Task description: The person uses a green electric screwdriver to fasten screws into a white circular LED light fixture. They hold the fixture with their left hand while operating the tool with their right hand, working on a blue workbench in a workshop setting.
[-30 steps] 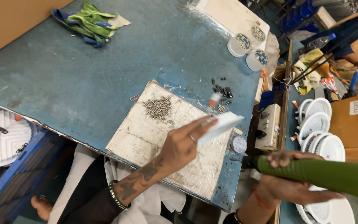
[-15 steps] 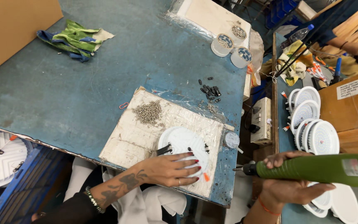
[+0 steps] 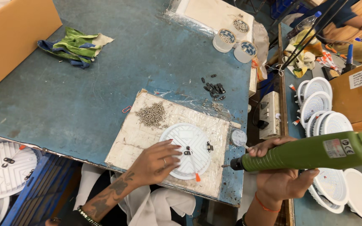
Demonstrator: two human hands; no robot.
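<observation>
- Far left: tan cardboard box [image 3: 9, 37] on the blue-painted metal workbench [image 3: 63, 96]; crumpled green and blue cloth gloves [image 3: 74, 46] just beside the box.
- Lower left, below the bench edge: stack of white ribbed round lamp covers [image 3: 3, 165] in a blue crate.
- Centre: worn whitish plastic-wrapped work board [image 3: 147, 138], with a heap of small silver screws [image 3: 151, 115] near its upper left corner.
- Left hand [image 3: 156, 161]: fingers spread, flat on the white round plastic lamp back plate [image 3: 189, 144], pinning it to the board (nothing gripped); small black clip [image 3: 209, 146] sits on the plate's right side.
- Scatter of small black metal clips [image 3: 214, 88] on the bench just above the board.
- Top centre: three white round tubs of small parts [image 3: 233, 39].
- Right hand [image 3: 283, 175]: closed around the green cylindrical electric screwdriver [image 3: 311, 152], held level, tip toward the plate but clear of it.
- Far right: stacked white round lamp panels [image 3: 321, 104] on the neighbouring table.
</observation>
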